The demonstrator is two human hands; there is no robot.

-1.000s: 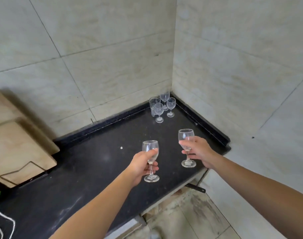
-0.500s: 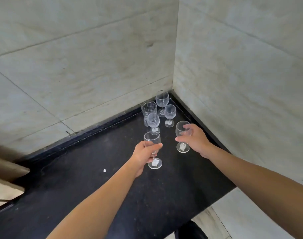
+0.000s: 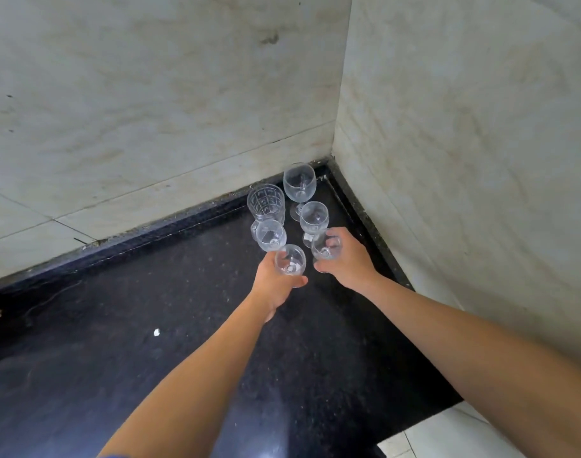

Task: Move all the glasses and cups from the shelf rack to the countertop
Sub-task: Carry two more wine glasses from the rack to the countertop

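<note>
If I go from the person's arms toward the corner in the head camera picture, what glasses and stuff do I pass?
Left hand → its wine glass → right hand's wine glass → cut-glass tumbler → farthest wine glass → wall corner. I skipped two middle glasses; they overlap the others.

A home kitchen: black stone countertop, tiled walls (stemmed glasses cornered).

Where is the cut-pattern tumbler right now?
In the head view, the cut-pattern tumbler stands on the black countertop near the wall corner, left of the tallest wine glass and just behind a smaller stemmed glass.
</note>
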